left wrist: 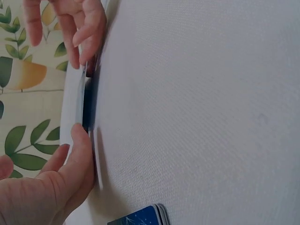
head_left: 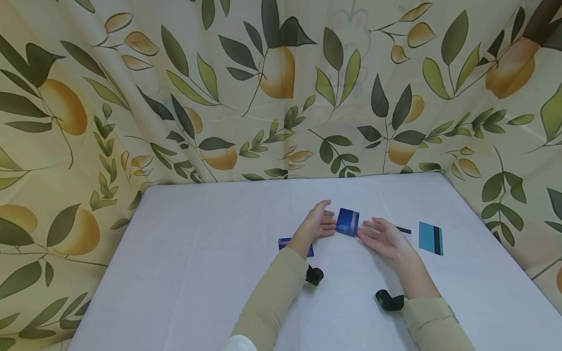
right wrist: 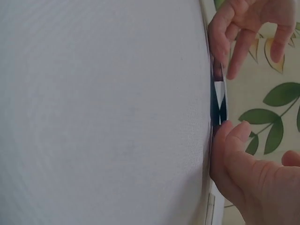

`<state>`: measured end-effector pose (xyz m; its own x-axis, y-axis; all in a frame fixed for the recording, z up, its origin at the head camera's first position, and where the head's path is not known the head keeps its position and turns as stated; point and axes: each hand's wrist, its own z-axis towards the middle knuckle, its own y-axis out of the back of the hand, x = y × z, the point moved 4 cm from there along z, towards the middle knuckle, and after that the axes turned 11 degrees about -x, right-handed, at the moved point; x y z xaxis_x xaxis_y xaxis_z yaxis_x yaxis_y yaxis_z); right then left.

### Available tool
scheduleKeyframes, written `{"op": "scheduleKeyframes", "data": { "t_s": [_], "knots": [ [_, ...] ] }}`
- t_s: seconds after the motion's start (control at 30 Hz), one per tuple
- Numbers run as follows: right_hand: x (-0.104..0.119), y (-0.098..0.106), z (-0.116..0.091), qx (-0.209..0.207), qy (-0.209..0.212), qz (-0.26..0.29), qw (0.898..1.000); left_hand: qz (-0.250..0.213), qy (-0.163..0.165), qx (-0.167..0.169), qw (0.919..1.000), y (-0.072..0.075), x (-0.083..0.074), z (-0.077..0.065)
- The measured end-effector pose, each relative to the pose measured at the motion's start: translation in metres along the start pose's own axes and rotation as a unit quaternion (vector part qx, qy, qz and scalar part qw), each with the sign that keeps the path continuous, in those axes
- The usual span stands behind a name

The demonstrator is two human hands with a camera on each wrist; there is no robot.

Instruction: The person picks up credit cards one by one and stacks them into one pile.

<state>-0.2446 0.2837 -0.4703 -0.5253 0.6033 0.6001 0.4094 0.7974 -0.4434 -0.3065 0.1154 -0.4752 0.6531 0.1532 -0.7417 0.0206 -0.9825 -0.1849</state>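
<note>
A dark blue card [head_left: 348, 222] with a pale stripe lies between my two hands, toward the far right of the table. My left hand [head_left: 320, 222] is at its left side, fingers fairly straight and fingertips right at the edge. On the opposite side my right hand [head_left: 384, 239] has its palm turned up, fingertips at the card's lower right corner. In the right wrist view, the card [right wrist: 215, 101] shows edge-on between the fingertips of both hands. Blue stacked cards [left wrist: 140, 218] sit near my left hand, partly hidden by the left forearm in the head view.
A teal card [head_left: 430, 239] with a black stripe lies right of my right hand. Beside it, a white card with a black stripe [head_left: 405, 230] is partly covered by that hand. Patterned fabric [head_left: 272, 122] hangs behind the white table [head_left: 197, 273]. Black devices sit at both wrists.
</note>
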Motion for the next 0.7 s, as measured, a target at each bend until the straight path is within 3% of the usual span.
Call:
{"op": "scheduleKeyframes", "data": {
  "t_s": [0.33, 0.7],
  "knots": [
    [-0.0003, 0.0033, -0.0013, 0.020, 0.008, -0.087, 0.996, 0.033, 0.010, 0.008, 0.9994, 0.0027, 0.0015, -0.0011],
    [0.0004, 0.0072, 0.0019, 0.017, 0.024, -0.123, 0.992, 0.035, 0.012, 0.010, 0.9993, 0.0015, 0.0047, -0.0044]
  ]
}}
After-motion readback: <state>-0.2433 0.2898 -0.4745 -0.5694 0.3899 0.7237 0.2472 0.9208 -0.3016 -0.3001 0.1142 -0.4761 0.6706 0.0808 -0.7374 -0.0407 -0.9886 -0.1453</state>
